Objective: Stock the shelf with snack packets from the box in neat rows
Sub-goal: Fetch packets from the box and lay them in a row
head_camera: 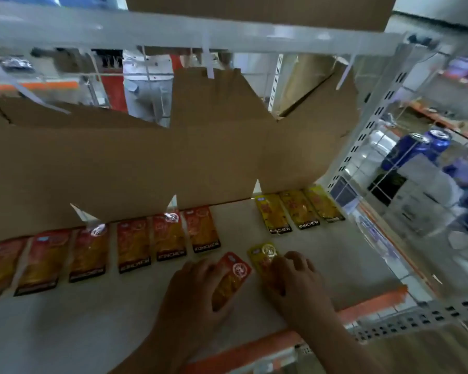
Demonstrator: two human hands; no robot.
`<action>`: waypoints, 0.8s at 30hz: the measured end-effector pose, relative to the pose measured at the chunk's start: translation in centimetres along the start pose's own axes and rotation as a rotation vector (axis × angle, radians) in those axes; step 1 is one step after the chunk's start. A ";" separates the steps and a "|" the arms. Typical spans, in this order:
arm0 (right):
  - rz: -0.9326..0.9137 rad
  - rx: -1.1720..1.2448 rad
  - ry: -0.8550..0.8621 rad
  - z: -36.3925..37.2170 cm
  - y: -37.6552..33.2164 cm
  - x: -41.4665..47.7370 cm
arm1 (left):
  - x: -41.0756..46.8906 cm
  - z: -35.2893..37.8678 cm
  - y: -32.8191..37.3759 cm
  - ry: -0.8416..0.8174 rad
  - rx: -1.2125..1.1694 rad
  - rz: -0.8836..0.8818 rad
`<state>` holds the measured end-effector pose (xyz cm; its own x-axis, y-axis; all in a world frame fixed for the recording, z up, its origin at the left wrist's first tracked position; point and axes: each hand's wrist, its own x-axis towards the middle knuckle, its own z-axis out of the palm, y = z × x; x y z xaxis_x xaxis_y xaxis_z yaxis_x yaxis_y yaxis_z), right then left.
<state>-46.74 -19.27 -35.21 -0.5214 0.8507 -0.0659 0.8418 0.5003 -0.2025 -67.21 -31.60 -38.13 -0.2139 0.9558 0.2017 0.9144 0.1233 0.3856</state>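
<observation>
Cardboard-backed shelf (322, 252), pretty blurry toward the edges. Left hand (197, 287) grips a red packet (235, 271) and right hand (300, 284) a yellow packet (264, 255), both lying near the shelf's front, their lower halves hidden under the hands.

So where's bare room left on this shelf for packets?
Bare white shelf board in front of the red packet row; a gap between that row and the three yellow packets; more board right of the right hand. Crowded mid-front: the left hand holds a loose red packet, the right a loose yellow packet.
</observation>
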 end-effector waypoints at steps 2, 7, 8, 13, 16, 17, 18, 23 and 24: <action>-0.105 0.113 0.063 0.1 0.4 -0.2 | -0.2 0.2 -0.1 0.013 0.013 -0.006; -0.366 0.102 0.060 0.8 1.2 0.2 | -0.9 0.5 0.0 0.047 0.020 -0.090; -0.399 0.066 0.046 0.8 1.1 0.6 | -0.9 0.5 0.1 0.061 0.025 -0.091; -0.406 -0.078 0.041 0.5 -0.5 4.7 | -0.8 0.0 0.7 0.088 0.025 -0.103; -0.410 -0.131 0.003 0.1 -2.2 7.1 | -0.6 -0.1 0.7 0.070 0.033 -0.110; -0.422 -0.144 -0.009 -0.1 -2.8 7.8 | -0.5 -0.2 0.8 0.061 0.030 -0.115; -0.428 -0.153 -0.021 -0.3 -3.2 8.6 | -0.4 -0.2 0.7 0.054 0.024 -0.114; -0.406 -0.160 -0.065 -0.4 -4.5 11.3 | -0.6 -0.3 0.9 0.052 0.002 -0.126; -0.398 -0.157 -0.069 -0.3 -4.7 11.5 | -0.6 -0.3 0.8 0.056 0.000 -0.122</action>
<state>-56.65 -11.75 -34.71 -0.8136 0.5760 -0.0791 0.5810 0.8104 -0.0748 -66.39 -32.18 -37.70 -0.3425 0.9173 0.2030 0.8805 0.2380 0.4101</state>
